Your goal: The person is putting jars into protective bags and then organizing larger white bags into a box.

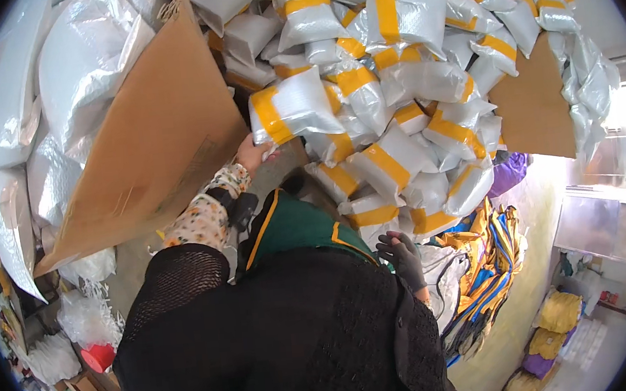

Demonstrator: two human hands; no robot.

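My left hand (253,154), at the end of a floral sleeve, grips the lower left corner of a silvery padded parcel (307,101) with a band of yellow tape. The parcel is tilted and lies against the heap (369,162) of similar taped parcels in front of me. In a dark grey glove with bare fingertips, my right hand (404,259) hangs beside my right hip. Its fingers are apart and hold nothing. Just below the heap's near edge, it is close to a pale sack (444,273).
A large cardboard sheet (153,120) slants up on the left, with big silver padded bags (88,64) behind it. Another cardboard piece (533,101) stands at right. Folded yellow and blue sacks (492,263) lie on the floor (508,340). A red container (98,357) sits lower left.
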